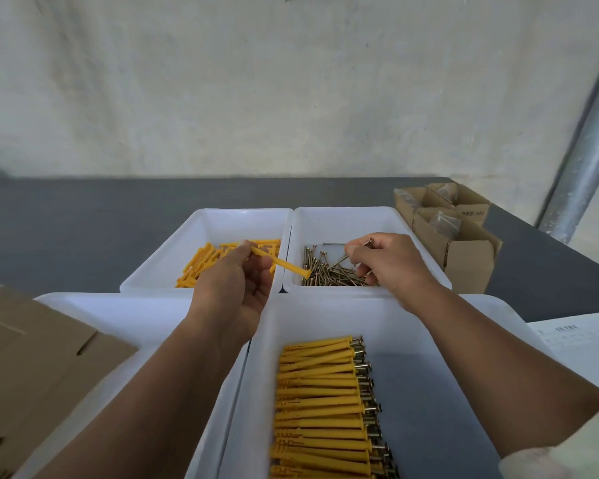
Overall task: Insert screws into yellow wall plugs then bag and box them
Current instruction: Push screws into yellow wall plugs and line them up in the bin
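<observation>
My left hand (pixel 237 288) pinches one yellow wall plug (pixel 284 263), its flanged end pointing right over the screw bin. My right hand (pixel 388 262) pinches a screw (pixel 346 258) above the pile of loose screws (pixel 329 273) in the back right white bin (pixel 343 216). The back left white bin (pixel 222 223) holds loose yellow plugs (pixel 204 259). In the near white bin (pixel 325 312), several assembled plugs with screws (pixel 325 406) lie in a neat stack.
Flat brown cardboard (pixel 38 361) lies over another white bin (pixel 125 312) at the near left. Open cardboard boxes (pixel 453 233) with clear bags stand at the back right. A paper sheet (pixel 581 340) lies at the right. A metal pole (pixel 588 150) stands by the wall.
</observation>
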The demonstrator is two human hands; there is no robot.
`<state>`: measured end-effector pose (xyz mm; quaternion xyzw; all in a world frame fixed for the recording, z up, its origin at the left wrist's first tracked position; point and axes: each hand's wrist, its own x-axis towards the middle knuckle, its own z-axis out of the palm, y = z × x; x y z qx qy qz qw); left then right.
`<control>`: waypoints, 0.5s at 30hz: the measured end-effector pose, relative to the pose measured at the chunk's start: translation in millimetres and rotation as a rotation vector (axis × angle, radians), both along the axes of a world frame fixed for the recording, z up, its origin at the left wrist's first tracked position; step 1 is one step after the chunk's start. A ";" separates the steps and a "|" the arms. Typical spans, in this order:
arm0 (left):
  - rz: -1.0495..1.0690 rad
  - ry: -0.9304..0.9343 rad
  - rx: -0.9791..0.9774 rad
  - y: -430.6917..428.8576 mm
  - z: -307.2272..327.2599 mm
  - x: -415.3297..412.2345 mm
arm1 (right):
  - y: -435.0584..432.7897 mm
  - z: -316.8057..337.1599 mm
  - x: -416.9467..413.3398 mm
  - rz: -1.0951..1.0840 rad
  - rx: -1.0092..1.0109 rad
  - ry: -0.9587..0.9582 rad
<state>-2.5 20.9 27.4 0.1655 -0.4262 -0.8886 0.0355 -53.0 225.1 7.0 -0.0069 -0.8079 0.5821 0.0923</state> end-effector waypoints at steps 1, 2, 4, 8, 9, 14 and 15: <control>-0.002 0.006 0.004 -0.9 0.9 0.1 | -1.2 1.2 0.9 -0.001 0.002 -0.006; -0.004 0.014 0.009 -2.0 2.1 0.5 | -3.1 2.8 1.8 0.000 0.005 -0.012; -0.012 0.030 0.013 -2.8 4.7 0.7 | -8.1 8.5 4.2 0.002 -0.019 -0.021; 0.010 0.023 0.010 -5.0 4.5 0.1 | -18.2 23.9 11.1 0.075 -0.165 -0.045; 0.019 0.015 0.011 -6.2 4.1 -0.3 | -19.2 27.2 14.0 0.095 -0.180 -0.052; 0.056 -0.018 0.024 -11.3 2.0 -1.5 | -15.3 30.7 33.0 0.095 -0.295 -0.074; 0.060 -0.022 0.021 -11.9 1.5 -1.8 | -14.9 28.9 36.3 0.084 -0.331 -0.077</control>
